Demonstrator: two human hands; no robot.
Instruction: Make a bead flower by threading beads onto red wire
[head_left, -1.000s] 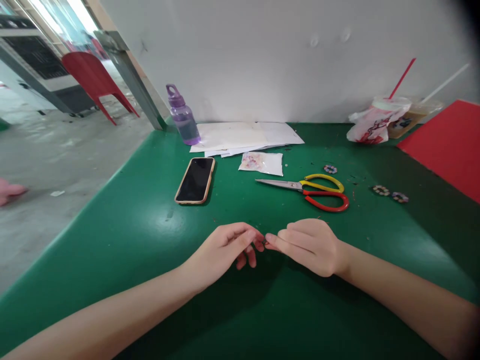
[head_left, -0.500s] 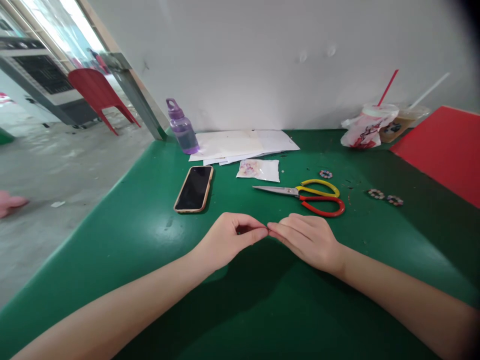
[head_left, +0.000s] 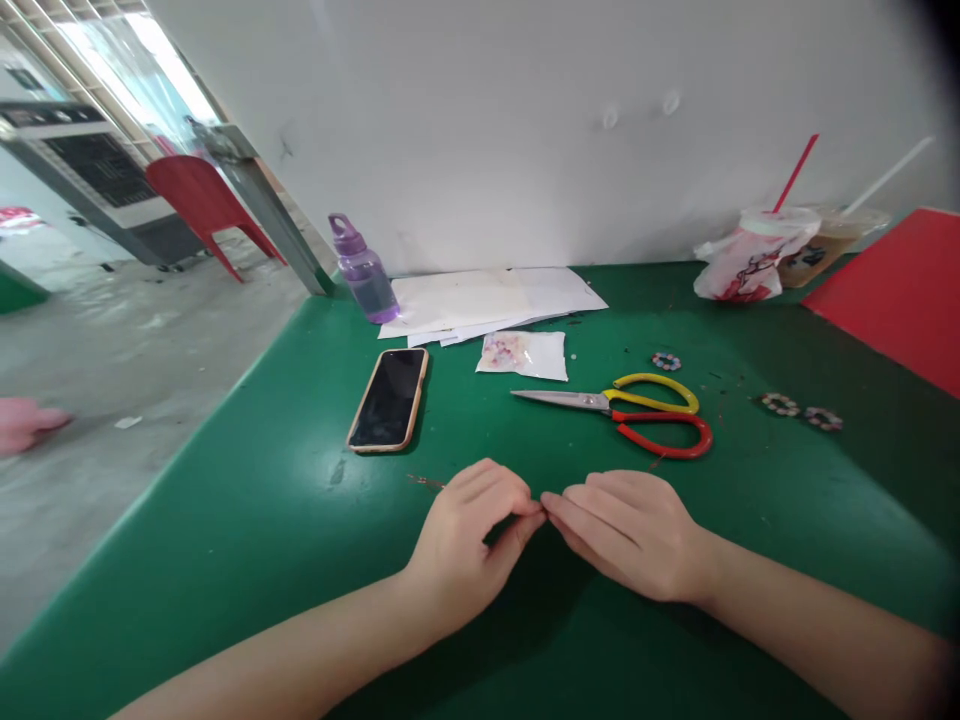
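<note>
My left hand (head_left: 469, 540) and my right hand (head_left: 626, 530) meet fingertip to fingertip just above the green table (head_left: 247, 470). Both pinch something tiny between thumb and forefinger that I cannot make out. A thin thread or wire (head_left: 424, 483) sticks out to the left of my left hand. The yellow-and-red scissors (head_left: 637, 410) lie closed a little beyond my right hand. A small clear bag of beads (head_left: 525, 354) rests behind them.
A black phone (head_left: 388, 398) lies face up left of centre. A purple bottle (head_left: 364, 268) and white papers (head_left: 487, 297) sit by the wall. Small bead rings (head_left: 780, 404) lie at right, near a red board (head_left: 900, 290) and bagged drink cups (head_left: 757, 255).
Both hands have stayed together at the fingertips, and my left fingers have curled tighter over the pinch. The view has tipped, so the hands sit lower in the picture.
</note>
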